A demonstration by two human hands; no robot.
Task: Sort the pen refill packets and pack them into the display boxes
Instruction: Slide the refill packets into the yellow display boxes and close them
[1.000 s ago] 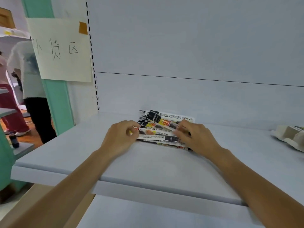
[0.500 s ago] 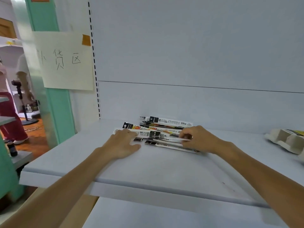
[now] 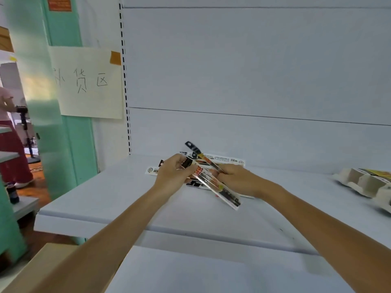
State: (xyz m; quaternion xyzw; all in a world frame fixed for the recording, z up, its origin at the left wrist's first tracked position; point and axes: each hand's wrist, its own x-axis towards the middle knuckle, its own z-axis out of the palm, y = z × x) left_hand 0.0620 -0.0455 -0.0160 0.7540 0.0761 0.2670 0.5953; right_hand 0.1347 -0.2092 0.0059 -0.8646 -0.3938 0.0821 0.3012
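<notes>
Left hand (image 3: 174,175) grips a tilted pen refill packet (image 3: 224,192); right hand (image 3: 239,180) pinches a black-topped packet (image 3: 197,152) — loose packets (image 3: 228,160) lie just beyond both hands.

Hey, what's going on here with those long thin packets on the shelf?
A person is sorting pen refills at a pale grey shelf. Their left hand grips one end of a long clear plastic packet with red and black print, held above the shelf. Their right hand pinches a slimmer black-tipped packet that slants upward. More white-labelled packets lie flat beneath. A pale cardboard tray sits to the right, untouched.
</notes>
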